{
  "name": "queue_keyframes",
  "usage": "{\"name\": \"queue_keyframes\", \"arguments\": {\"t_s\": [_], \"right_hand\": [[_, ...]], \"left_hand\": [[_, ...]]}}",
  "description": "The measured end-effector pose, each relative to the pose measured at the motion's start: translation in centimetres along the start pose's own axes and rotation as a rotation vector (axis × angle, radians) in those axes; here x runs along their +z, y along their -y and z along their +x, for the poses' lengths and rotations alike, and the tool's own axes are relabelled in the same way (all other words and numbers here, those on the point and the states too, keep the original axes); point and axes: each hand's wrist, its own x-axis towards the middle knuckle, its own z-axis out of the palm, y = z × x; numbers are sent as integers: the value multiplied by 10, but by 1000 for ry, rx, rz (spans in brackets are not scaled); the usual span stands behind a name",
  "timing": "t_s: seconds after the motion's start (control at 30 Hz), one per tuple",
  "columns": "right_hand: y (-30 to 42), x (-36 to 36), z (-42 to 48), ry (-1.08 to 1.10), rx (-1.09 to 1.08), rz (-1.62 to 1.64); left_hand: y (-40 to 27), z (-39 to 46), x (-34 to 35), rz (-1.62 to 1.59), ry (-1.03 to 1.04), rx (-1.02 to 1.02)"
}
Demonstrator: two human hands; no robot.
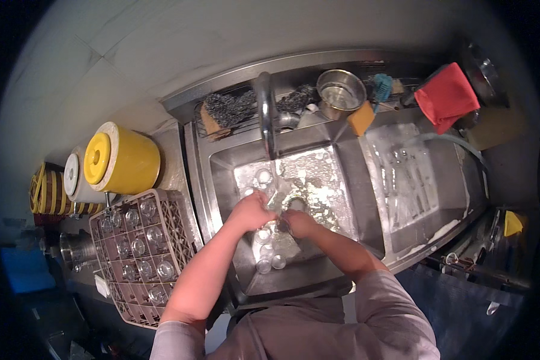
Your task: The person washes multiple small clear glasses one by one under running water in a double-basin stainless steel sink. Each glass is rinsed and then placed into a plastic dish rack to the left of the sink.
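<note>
My left hand (253, 209) and my right hand (299, 222) are close together, low in the left basin of a steel sink (368, 220). Both have curled fingers, and what they hold is too blurred to make out. Water (276, 180) runs from the faucet (265, 112) down beside my left hand. Just beyond my right fingers shows a round, dark-rimmed shape (296, 203); I cannot tell whether it is a glass or the drain. Several small clear glasses (264, 265) stand on the basin floor nearer my body, and another glass (263, 175) sits past my left hand.
To the left, a glass rack (173, 225) holds several glass mugs (138, 246). Behind it stands a yellow lidded container (135, 155). A steel pot (342, 92), orange sponge (361, 119) and blue brush (381, 87) sit behind the basin. The right basin (454, 180) contains foamy water and long utensils (398, 175).
</note>
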Motion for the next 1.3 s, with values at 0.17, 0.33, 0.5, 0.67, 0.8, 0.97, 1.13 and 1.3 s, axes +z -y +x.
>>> {"name": "queue_keyframes", "arguments": {"t_s": [0.17, 0.33, 0.5, 0.67, 0.8, 0.97, 1.13, 1.3], "right_hand": [[-15, 83, 59, 293, 134, -303], [-23, 88, 56, 207, 50, -327], [-6, 25, 33, 296, 106, -253], [34, -30, 18, 264, 184, -279], [64, -74, 14, 42, 134, -201], [77, -112, 19, -117, 452, 575], [89, -112, 8, -324, 511, 1728], [78, -104, -4, -334, 383, 1998]], "left_hand": [[5, -36, -22, 626, 130, -138], [44, -134, -91, 206, 10, -234], [175, -265, -152, -246, -328, -521], [338, -352, -188, 121, -471, -906], [395, -339, -213, 252, -388, -962], [408, -301, -220, 386, -525, -946], [441, -305, -215, 450, -421, -991], [433, -292, -209, 576, -481, -962]]}}
